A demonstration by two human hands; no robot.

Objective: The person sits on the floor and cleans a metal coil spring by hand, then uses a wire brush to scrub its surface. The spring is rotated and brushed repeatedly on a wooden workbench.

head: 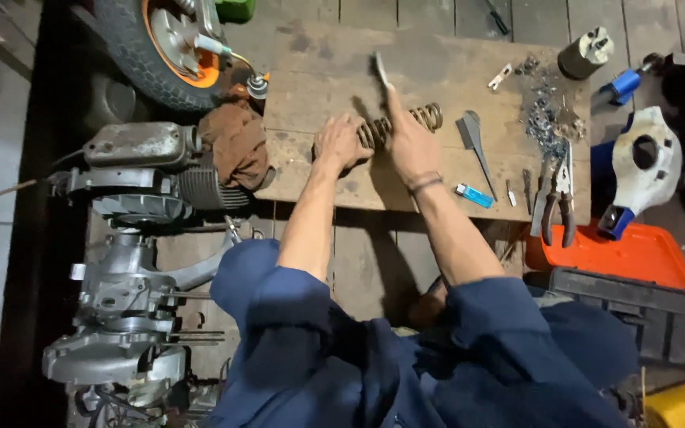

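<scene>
A rusty coil spring point(418, 119) lies across a low wooden board point(319, 71). My left hand point(339, 143) presses down on the spring's left end, fingers curled over it. My right hand point(407, 139) rests on the spring's middle and holds a small brush point(380, 70) with a pale handle that points up and away from me. Both forearms reach out from dark blue sleeves. A thin band circles my right wrist.
Pliers point(552, 202), a blue lighter point(474, 195), a grey blade point(473, 139) and several loose small parts point(545, 119) lie on the board's right. A brown rag point(237, 143) and an engine block point(132, 238) sit left. A wheel point(160, 47) stands at the back. An orange tray point(636, 254) is right.
</scene>
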